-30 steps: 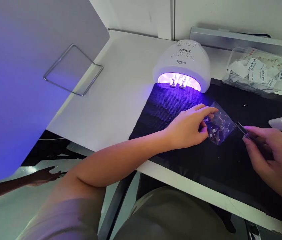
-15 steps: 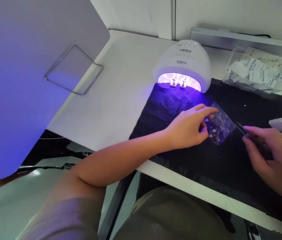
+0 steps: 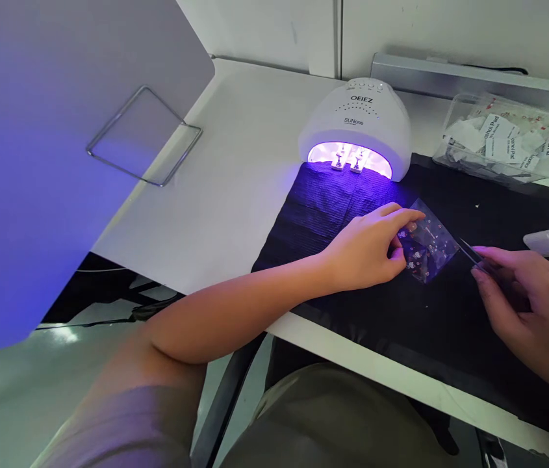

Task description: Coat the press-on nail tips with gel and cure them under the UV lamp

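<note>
Well, black cloth (image 3: 449,338) under hands (image 3: 364,250) (image 3: 522,305)

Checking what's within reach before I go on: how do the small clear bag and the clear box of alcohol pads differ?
The clear bag is flat and smaller; the clear box is bulkier. The bag lies on the black mat, held by the left hand; the box sits untouched beyond the mat. The bag holds small shiny pieces; the box holds white packets. Both are transparent.
</note>
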A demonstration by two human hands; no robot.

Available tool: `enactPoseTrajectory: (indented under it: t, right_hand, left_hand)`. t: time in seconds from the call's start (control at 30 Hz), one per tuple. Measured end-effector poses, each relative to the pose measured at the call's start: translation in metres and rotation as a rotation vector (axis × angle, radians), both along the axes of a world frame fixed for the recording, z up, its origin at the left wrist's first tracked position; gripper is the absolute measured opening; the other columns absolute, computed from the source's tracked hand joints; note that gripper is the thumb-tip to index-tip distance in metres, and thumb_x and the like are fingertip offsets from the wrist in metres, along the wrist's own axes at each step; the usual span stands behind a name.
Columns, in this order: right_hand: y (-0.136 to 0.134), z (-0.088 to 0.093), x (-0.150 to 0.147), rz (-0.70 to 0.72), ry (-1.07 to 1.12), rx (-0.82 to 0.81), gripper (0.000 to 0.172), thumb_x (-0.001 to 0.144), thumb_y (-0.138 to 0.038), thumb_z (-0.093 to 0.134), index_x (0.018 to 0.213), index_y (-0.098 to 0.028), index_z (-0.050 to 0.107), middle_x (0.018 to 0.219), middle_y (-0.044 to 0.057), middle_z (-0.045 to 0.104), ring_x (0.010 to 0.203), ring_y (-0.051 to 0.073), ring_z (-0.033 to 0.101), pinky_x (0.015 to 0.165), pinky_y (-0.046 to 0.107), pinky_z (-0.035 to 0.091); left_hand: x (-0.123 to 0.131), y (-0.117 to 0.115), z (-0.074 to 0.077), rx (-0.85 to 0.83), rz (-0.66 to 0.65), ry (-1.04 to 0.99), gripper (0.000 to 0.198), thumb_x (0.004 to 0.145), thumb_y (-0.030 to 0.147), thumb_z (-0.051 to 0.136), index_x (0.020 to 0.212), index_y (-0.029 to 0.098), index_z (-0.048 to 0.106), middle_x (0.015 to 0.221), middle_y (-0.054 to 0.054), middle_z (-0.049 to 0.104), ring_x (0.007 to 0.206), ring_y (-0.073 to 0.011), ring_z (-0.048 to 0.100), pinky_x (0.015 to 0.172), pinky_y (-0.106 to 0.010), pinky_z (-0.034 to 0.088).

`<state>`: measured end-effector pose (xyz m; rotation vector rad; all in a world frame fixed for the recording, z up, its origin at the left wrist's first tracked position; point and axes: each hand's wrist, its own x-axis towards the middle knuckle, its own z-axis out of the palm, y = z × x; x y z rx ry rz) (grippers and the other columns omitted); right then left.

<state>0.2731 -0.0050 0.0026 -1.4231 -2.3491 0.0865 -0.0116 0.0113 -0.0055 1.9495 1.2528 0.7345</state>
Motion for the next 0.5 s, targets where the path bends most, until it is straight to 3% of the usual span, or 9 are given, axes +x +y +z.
enactPoseTrajectory:
  t: [0.5]
  right_hand:
    - [-0.0010, 0.0027, -0.0018, -0.015, -0.018, -0.027, 0.036, 0.102, -0.046, 0.059, 0.130, -0.029, 0.073, 0.097, 0.003, 0.081, 0.073, 0.022, 0.074, 0.058, 0.035, 0.053]
  left_hand:
    - [0.0003, 0.0002, -0.0023, -0.011, 0.006, -0.013, 0.055, 0.095, 0.006, 0.059, 0.149, 0.014, 0.064, 0.135, -0.012, 0.073, 0.096, -0.0147, 0.076, 0.084, -0.028, 0.066]
